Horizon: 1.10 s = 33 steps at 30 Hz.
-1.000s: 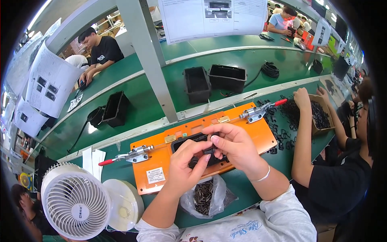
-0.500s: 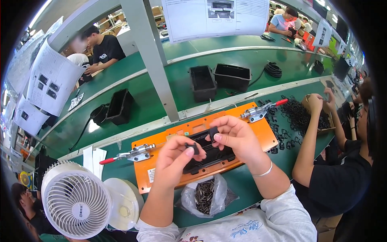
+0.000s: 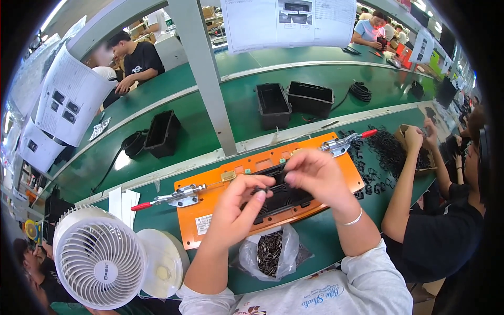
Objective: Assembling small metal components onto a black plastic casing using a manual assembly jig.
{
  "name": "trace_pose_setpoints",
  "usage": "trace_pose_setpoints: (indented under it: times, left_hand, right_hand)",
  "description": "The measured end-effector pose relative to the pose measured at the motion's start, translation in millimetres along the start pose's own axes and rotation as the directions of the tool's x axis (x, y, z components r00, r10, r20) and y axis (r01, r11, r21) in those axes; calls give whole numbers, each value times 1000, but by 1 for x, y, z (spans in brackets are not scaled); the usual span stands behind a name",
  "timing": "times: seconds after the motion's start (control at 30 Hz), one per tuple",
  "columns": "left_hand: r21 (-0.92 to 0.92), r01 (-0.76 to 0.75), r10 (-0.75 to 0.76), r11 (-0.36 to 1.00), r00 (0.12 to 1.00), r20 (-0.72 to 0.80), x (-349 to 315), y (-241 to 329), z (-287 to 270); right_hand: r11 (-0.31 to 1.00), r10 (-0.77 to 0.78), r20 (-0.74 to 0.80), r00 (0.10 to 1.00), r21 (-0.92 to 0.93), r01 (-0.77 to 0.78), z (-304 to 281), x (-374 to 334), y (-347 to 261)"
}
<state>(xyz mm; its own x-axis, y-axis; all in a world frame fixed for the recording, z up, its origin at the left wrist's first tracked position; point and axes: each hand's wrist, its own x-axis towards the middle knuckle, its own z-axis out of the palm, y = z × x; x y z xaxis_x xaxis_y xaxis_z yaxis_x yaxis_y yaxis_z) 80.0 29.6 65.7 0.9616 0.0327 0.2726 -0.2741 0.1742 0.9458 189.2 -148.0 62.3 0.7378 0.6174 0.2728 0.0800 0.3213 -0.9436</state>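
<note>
My left hand pinches a small black plastic piece between thumb and fingers. Close beside it, my right hand has its thumb and fingertips drawn together; whatever they hold is blurred against the dark part behind. Both hands are over a long black plastic housing, which lies in an orange fixture plate. My hands hide part of the housing. Toward my body sits a clear plastic bag of small metal screws or pins.
Red-handled toggle clamps flank the fixture. A white fan stands at left. Black clips lie heaped at right, where a co-worker's arm reaches to a cardboard box. Black boxes sit beyond a metal post.
My right hand has turned, and the black piece seen in its fingers before no longer shows clearly. The left hand has shifted slightly right with its piece. The whole view has moved a little.
</note>
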Motion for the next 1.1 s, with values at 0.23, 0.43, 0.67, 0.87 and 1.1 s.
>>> trace_pose_setpoints:
  times: [0.23, 0.43, 0.67, 0.87, 1.1]
  left_hand:
    - [125, -141, 157, 982, 979, -131, -2, 14, -29]
    - [298, -119, 205, 947, 939, -276, -2, 26, -32]
    - [264, -111, 186, 958, 942, -280, -2, 20, -45]
    - [368, -63, 175, 928, 944, -280, 5, 9, -44]
    - [723, 27, 193, 690, 956, -219, 28, -11, -53]
  right_hand:
    - [738, 78, -25, 997, -670, -74, -46, 52, 1]
    - [736, 102, -15, 995, -672, -86, -53, 63, 28]
    - [553, 15, 154, 988, -824, 121, -53, 68, 24]
    - [530, 138, 128, 982, -847, 36, -55, 70, 25]
    - [433, -180, -65, 981, -901, 20, -19, 42, 15]
